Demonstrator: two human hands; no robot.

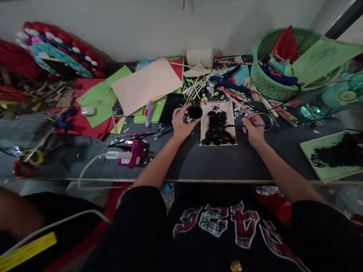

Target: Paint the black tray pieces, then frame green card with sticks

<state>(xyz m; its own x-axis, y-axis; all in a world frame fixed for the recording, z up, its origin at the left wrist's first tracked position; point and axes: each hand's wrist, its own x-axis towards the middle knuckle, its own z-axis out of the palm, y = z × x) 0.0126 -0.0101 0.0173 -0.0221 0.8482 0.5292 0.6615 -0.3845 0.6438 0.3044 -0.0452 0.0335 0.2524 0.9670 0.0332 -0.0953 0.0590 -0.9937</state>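
Observation:
My left hand (181,121) is closed around a small round pot of black paint (195,112), whose dark opening faces up. In my right hand (253,128) is a thin blue paintbrush (265,125), pinched near its middle. The brush's dark tip reaches left to a shallow framed panel (233,130) lying flat on the table between my hands. Lumpy shapes (217,126) coated in glossy black cover most of the panel's pale face. The pot sits beside the panel's upper left edge; whether it rests on the table is unclear.
Coloured paper (147,85), pliers (227,79) and loose sticks crowd the back. A green basket (259,75) stands at the back right. Another black-painted panel (317,166) lies right. A purple power adapter (132,153) with a white cable sits left. Another person's arm (19,211) shows lower left.

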